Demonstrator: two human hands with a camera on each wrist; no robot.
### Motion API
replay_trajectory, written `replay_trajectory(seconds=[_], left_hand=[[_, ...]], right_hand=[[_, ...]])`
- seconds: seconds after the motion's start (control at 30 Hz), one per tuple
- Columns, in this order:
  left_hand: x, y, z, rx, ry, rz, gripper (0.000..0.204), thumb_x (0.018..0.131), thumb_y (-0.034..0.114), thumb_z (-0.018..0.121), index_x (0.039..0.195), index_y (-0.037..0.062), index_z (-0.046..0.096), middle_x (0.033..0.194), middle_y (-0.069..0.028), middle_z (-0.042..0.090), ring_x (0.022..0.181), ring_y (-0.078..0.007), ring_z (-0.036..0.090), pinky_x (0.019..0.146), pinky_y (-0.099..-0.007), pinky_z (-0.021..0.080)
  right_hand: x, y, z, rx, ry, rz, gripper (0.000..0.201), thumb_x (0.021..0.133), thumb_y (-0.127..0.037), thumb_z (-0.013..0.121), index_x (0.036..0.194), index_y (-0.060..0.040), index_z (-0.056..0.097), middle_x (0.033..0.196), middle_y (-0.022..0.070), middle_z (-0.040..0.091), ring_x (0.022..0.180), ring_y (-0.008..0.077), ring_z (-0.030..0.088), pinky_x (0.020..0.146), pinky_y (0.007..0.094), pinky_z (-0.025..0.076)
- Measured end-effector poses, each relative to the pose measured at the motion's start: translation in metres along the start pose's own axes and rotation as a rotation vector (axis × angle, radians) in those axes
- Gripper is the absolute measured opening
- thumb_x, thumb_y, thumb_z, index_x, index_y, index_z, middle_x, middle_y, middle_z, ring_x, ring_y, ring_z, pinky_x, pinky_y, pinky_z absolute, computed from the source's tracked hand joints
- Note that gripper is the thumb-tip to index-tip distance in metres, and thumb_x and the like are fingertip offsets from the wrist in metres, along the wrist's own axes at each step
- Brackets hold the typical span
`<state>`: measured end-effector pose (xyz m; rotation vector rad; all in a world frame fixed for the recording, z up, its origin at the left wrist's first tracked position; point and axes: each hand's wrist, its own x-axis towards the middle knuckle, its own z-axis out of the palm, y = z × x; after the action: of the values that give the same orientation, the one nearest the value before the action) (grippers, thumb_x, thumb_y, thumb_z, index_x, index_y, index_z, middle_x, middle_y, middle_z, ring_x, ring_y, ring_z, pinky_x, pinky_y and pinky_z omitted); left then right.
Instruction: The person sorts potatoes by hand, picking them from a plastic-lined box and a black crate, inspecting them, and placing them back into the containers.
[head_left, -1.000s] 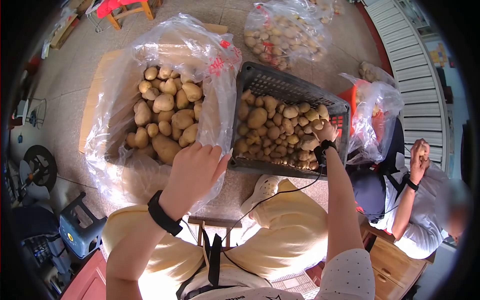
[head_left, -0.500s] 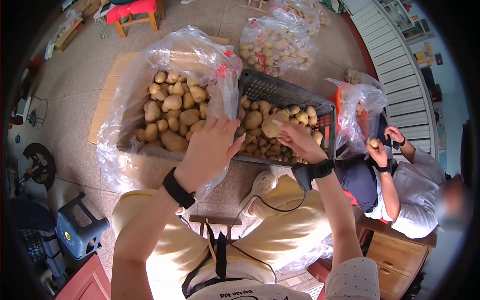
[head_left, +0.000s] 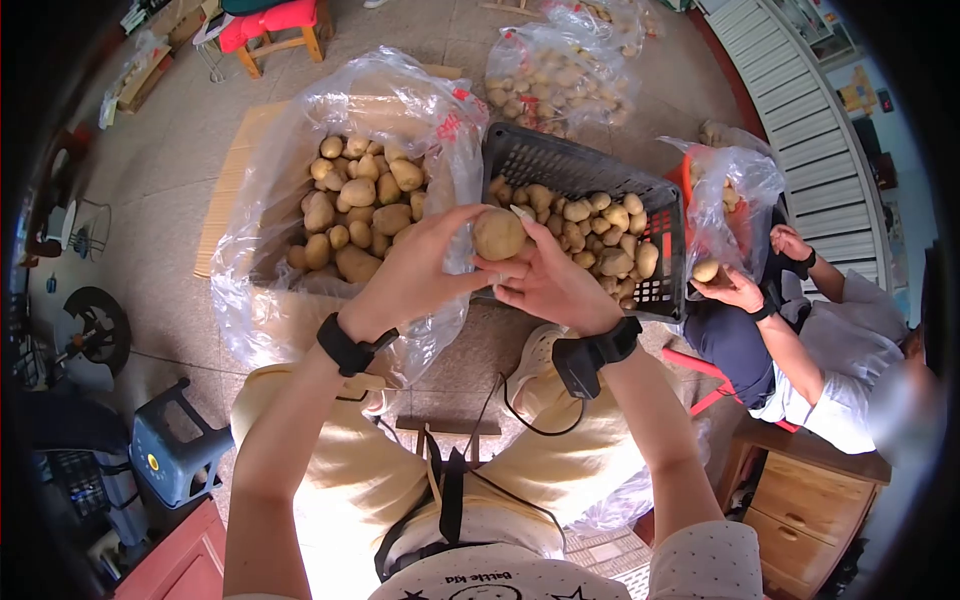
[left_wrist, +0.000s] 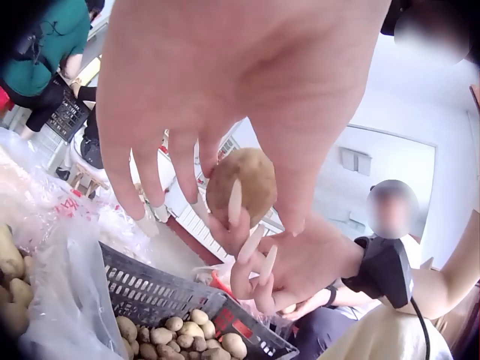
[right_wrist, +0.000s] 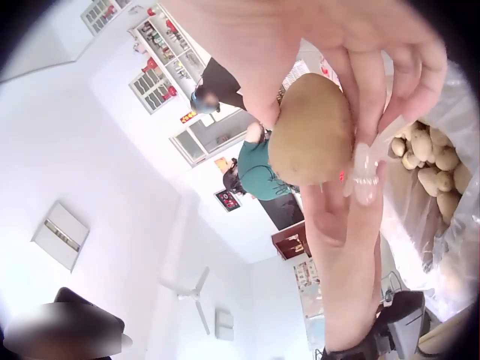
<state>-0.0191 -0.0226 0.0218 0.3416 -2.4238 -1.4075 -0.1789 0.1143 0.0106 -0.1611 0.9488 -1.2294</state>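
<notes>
Between the two hands, in front of the chest, is a large round potato [head_left: 498, 234]. My right hand [head_left: 562, 283] pinches it from the right; its thumb and fingers lie along the potato [right_wrist: 313, 129] in the right wrist view. From the left, my left hand [head_left: 420, 262] curves round the same potato, with index finger and thumb at its sides in the left wrist view [left_wrist: 244, 184]; the other fingers are spread. Some finger contacts are hidden. A plastic-lined box of potatoes [head_left: 250, 235] stands at left, a black crate [head_left: 600, 172] of smaller potatoes at right.
Bagged potatoes [head_left: 560, 85] lie beyond the crate. At right a seated person holds a small potato [head_left: 706, 270] beside a bagged red container [head_left: 735, 190]. A blue stool [head_left: 175, 450] stands at lower left, a wooden cabinet [head_left: 805, 500] at lower right.
My right hand has come out of the crate with the large potato and moved left. My left hand has moved right from beside the lined box to meet it.
</notes>
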Motion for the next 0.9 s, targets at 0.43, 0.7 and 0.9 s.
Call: replay_trajectory(seconds=[0.43,0.7,0.9], left_hand=[[0.017,-0.02,0.017,-0.446,0.089,-0.302,0.051,0.084,0.036,0.067,0.11,-0.0065,0.057,0.089,-0.0107,0.066,0.08,-0.0136,0.061,0.069,-0.0261,0.047],[0.014,-0.013,-0.004,-0.203,-0.043,-0.63,0.048,0.089,0.045,0.058,0.102,-0.0003,0.063,0.087,-0.0022,0.062,0.081,-0.0082,0.054,0.073,-0.0228,0.043],[0.006,-0.009,0.003,0.271,0.033,-0.477,0.05,0.081,0.048,0.065,0.097,0.0008,0.062,0.072,-0.0099,0.061,0.065,-0.0193,0.058,0.063,-0.0304,0.046]], right_hand=[[0.006,0.01,-0.004,-0.126,0.014,0.055,0.071,0.092,-0.065,0.034,0.113,-0.0032,0.06,0.115,0.0067,0.061,0.102,0.0146,0.054,0.094,0.0292,0.041],[0.001,0.009,-0.003,-0.502,0.378,-0.141,0.06,0.095,-0.056,0.036,0.112,-0.0035,0.06,0.106,0.0071,0.065,0.087,0.0116,0.058,0.082,0.0263,0.047],[-0.003,0.008,0.0,-0.452,0.259,-0.214,0.05,0.097,-0.047,0.041,0.119,-0.0044,0.056,0.108,0.0088,0.065,0.095,0.0135,0.06,0.086,0.0265,0.047]])
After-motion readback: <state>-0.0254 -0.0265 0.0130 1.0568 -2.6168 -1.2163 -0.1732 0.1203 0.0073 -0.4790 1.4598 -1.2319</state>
